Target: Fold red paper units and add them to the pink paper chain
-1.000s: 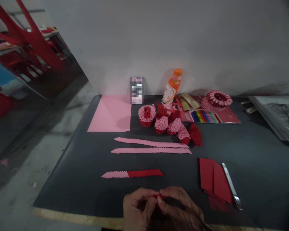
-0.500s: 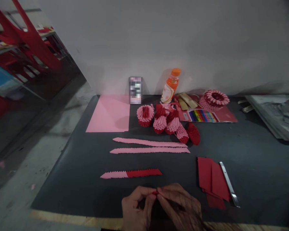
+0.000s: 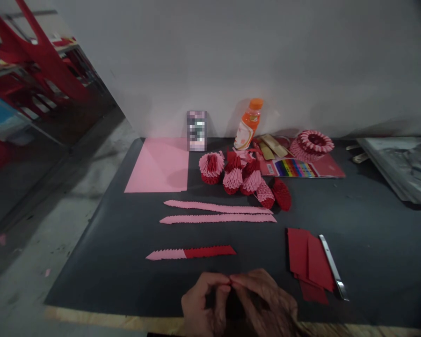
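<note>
Close to the table's front edge, my left hand [image 3: 206,299] and my right hand [image 3: 263,297] meet fingertip to fingertip. Both are closed in a pinch on a small red folded paper piece, which the fingers almost wholly hide. Just beyond them lies a strip of interlocked folded paper [image 3: 192,253], pink at its left and red at its right. Two longer pink strips [image 3: 217,219] of the same folded kind lie farther back. To the right of my right hand is a loose stack of red paper rectangles [image 3: 301,252], with a silver knife-like tool [image 3: 333,267] alongside.
Pink paper sheets [image 3: 157,164] lie at the back left, beside a phone [image 3: 197,131] propped on the wall. Several red and pink folded-paper shapes [image 3: 233,180], an orange-capped bottle [image 3: 247,125] and a round paper basket [image 3: 312,145] stand behind. A plastic-wrapped stack [image 3: 403,168] is far right.
Both hands have shifted slightly right, still pinched together. The red paper piece between the fingertips showed more clearly before and is now mostly covered. The things on the table have stayed put.
</note>
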`<state>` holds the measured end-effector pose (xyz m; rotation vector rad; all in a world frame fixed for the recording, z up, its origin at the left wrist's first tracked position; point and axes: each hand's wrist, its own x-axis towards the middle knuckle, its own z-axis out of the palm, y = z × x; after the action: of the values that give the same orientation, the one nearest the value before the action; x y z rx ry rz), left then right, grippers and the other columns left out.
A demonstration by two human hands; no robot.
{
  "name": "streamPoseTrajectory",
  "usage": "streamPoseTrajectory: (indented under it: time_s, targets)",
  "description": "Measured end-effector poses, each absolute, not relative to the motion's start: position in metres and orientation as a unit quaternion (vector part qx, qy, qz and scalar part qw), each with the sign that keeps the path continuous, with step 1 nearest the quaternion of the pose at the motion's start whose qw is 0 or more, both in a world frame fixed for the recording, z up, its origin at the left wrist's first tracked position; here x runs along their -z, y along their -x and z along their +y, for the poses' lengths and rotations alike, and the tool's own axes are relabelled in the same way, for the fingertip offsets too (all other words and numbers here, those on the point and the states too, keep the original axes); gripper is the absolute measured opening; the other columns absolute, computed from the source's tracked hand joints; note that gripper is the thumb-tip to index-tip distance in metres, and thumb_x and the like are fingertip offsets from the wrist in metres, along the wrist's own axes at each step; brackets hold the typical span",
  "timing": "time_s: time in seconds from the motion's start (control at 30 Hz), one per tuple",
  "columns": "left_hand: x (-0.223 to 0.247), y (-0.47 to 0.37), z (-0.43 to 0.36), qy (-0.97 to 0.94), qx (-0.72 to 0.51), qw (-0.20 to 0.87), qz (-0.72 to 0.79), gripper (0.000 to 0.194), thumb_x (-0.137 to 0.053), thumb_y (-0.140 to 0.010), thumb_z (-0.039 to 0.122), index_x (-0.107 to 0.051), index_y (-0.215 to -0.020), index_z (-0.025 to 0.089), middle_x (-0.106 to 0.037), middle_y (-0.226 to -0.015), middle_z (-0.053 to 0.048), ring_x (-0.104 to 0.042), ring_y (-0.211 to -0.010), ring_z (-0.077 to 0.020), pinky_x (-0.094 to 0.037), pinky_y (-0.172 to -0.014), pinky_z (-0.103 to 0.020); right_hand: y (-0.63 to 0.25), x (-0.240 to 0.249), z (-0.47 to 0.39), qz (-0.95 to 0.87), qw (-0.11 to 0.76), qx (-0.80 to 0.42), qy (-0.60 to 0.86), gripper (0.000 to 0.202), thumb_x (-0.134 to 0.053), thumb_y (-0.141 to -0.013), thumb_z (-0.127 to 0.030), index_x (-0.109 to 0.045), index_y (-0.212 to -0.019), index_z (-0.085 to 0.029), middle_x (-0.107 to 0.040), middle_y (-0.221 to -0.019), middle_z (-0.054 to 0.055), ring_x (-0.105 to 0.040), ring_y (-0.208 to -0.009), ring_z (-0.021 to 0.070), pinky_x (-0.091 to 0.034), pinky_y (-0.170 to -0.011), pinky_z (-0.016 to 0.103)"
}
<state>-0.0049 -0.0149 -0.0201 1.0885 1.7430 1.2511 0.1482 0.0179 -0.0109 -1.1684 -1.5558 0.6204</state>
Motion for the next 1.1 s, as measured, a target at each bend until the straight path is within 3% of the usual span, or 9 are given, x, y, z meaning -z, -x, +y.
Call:
streamPoseTrajectory:
  time_s: [0.2, 0.33, 0.5, 0.57, 0.73, 0.8, 0.93, 1.0, 1.1]
  targets:
    - [0.02, 0.012, -0.014, -0.432, -0.466, 0.39, 0.666, 0.047, -0.089, -0.103, 0.078, -0.1, -0.11, 0.033, -0.103, -0.089, -0.005, -0.099, -0.078, -0.0287, -0.079, -0.076, -0.033, -0.14, 0.005, 0.025, -0.642, 0.516, -0.249, 0.51, 0.011, -0.085, -0.108, -0.028, -0.091, -0.101, -0.036, -0.091, -0.08, -0.007, -0.088, -0.062, 0.017, -0.072, -0.061, 0.02]
    - [0.018, 0.024, -0.007, -0.474, -0.44, 0.374, 0.665, 0.039, -0.087, -0.106, 0.068, -0.098, -0.092, 0.033, -0.097, -0.077, -0.002, -0.093, -0.068, -0.0262, -0.074, -0.067, -0.031, -0.138, 0.0, 0.032, -0.65, 0.502, -0.256, 0.51, 0.02, -0.083, -0.111, -0.03, -0.091, -0.094, -0.035, -0.092, -0.08, -0.007, -0.089, -0.063, 0.0162, -0.073, -0.065, 0.019]
    - [0.019, 0.035, 0.007, -0.484, -0.417, 0.389, 0.664, 0.02, -0.09, -0.099, 0.044, -0.101, -0.084, 0.04, -0.099, -0.078, 0.005, -0.095, -0.072, -0.0263, -0.076, -0.073, -0.032, -0.136, 0.002, 0.038, -0.649, 0.508, -0.277, 0.494, 0.028, -0.085, -0.116, -0.057, -0.096, -0.101, -0.036, -0.093, -0.081, -0.005, -0.089, -0.064, 0.0173, -0.072, -0.061, 0.021]
    - [0.019, 0.038, 0.01, -0.47, -0.402, 0.432, 0.657, 0.021, -0.089, -0.098, 0.041, -0.101, -0.081, 0.04, -0.097, -0.074, 0.007, -0.095, -0.071, -0.0257, -0.075, -0.07, -0.031, -0.134, 0.003, 0.039, -0.646, 0.506, -0.277, 0.499, 0.027, -0.086, -0.115, -0.051, -0.094, -0.093, -0.036, -0.09, -0.076, -0.006, -0.087, -0.06, 0.0163, -0.069, -0.058, 0.021]
    - [0.015, 0.04, 0.01, -0.454, -0.383, 0.488, 0.639, 0.028, -0.091, -0.099, 0.054, -0.099, -0.078, 0.037, -0.096, -0.073, 0.005, -0.093, -0.072, -0.0265, -0.073, -0.069, -0.031, -0.131, 0.004, 0.039, -0.64, 0.496, -0.274, 0.519, 0.022, -0.086, -0.111, -0.038, -0.094, -0.09, -0.037, -0.088, -0.072, -0.008, -0.085, -0.059, 0.0154, -0.068, -0.059, 0.021]
    - [0.012, 0.035, 0.007, -0.426, -0.412, 0.475, 0.651, 0.027, -0.091, -0.101, 0.056, -0.101, -0.085, 0.037, -0.099, -0.081, 0.003, -0.094, -0.078, -0.0271, -0.076, -0.077, -0.033, -0.13, 0.005, 0.037, -0.624, 0.504, -0.279, 0.528, 0.011, -0.091, -0.108, -0.048, -0.098, -0.106, -0.039, -0.094, -0.084, -0.006, -0.088, -0.064, 0.0172, -0.072, -0.061, 0.022]
    - [0.009, 0.014, 0.003, -0.274, -0.521, 0.479, 0.651, 0.043, -0.101, -0.094, 0.071, -0.095, -0.092, 0.028, -0.096, -0.082, -0.003, -0.091, -0.075, -0.0253, -0.074, -0.072, -0.031, -0.127, 0.013, 0.026, -0.579, 0.524, -0.287, 0.555, 0.042, -0.099, -0.102, -0.054, -0.093, -0.141, -0.042, -0.099, -0.109, 0.001, -0.092, -0.073, 0.0238, -0.074, -0.055, 0.027]
    - [0.009, 0.005, 0.002, -0.228, -0.543, 0.494, 0.64, 0.053, -0.108, -0.084, 0.076, -0.091, -0.087, 0.025, -0.092, -0.076, -0.002, -0.086, -0.068, -0.0228, -0.071, -0.066, -0.029, -0.125, 0.015, 0.02, -0.579, 0.527, -0.278, 0.557, 0.036, -0.097, -0.103, -0.047, -0.094, -0.139, -0.043, -0.099, -0.114, 0.002, -0.097, -0.083, 0.0277, -0.082, -0.065, 0.032]
    - [0.008, 0.001, 0.002, -0.224, -0.55, 0.507, 0.625, 0.059, -0.11, -0.077, 0.083, -0.092, -0.08, 0.027, -0.099, -0.091, -0.005, -0.093, -0.081, -0.026, -0.078, -0.081, -0.035, -0.124, 0.014, 0.016, -0.581, 0.542, -0.263, 0.548, 0.012, -0.095, -0.106, -0.044, -0.101, -0.116, -0.041, -0.099, -0.106, 0.001, -0.099, -0.084, 0.0261, -0.085, -0.077, 0.031]
